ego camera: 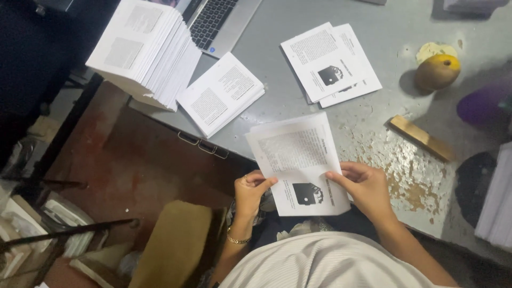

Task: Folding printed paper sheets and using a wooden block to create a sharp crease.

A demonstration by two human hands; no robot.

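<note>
Printed sheets (298, 160) were gripped at the grey table's (384, 133) near edge: left hand (250, 191) pinched the left margin, right hand (365, 186) the right. 2 paper stacks (146, 48) stood beyond.

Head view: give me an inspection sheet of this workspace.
Surface: grey table, paint flaking at the right.
Job's things: printed sheets, held at both edges.
Clutter: tall paper stack, small stack, loose sheets, laptop, round fruit, wood block.
Grippers: left hand and right hand pinch the sheets.
Cables: nothing seen.
Surroundings: brown floor, chair.
</note>
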